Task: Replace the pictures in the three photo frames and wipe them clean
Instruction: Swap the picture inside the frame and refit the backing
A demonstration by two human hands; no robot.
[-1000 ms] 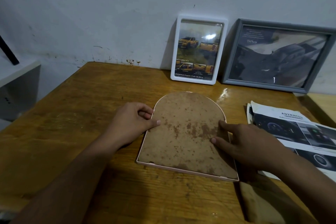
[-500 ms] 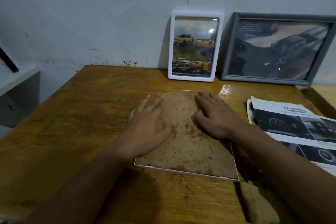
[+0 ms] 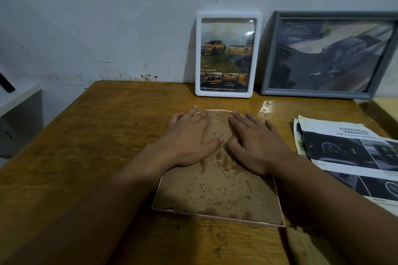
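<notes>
An arched pink photo frame [image 3: 217, 196] lies face down on the wooden table [image 3: 97, 146], its stained brown backing board up. My left hand [image 3: 189, 137] and my right hand [image 3: 256, 142] lie flat side by side on the upper, rounded half of the backing, fingers straight and reaching its far edge. A white frame [image 3: 228, 56] with a picture of yellow trucks leans upright against the wall. Beside it, to the right, leans a larger grey frame [image 3: 329, 54] with a dark car picture.
Printed car brochure pages [image 3: 353, 157] lie at the table's right side. A brown cloth [image 3: 305, 247] sits at the near edge, below the arched frame. A white shelf unit [image 3: 19, 114] stands left of the table. The wall rises just behind the leaning frames.
Both hands left the frame's sides, came onto the backing board and slid up to its rounded top, fingers now flat. The frame itself has stayed in place.
</notes>
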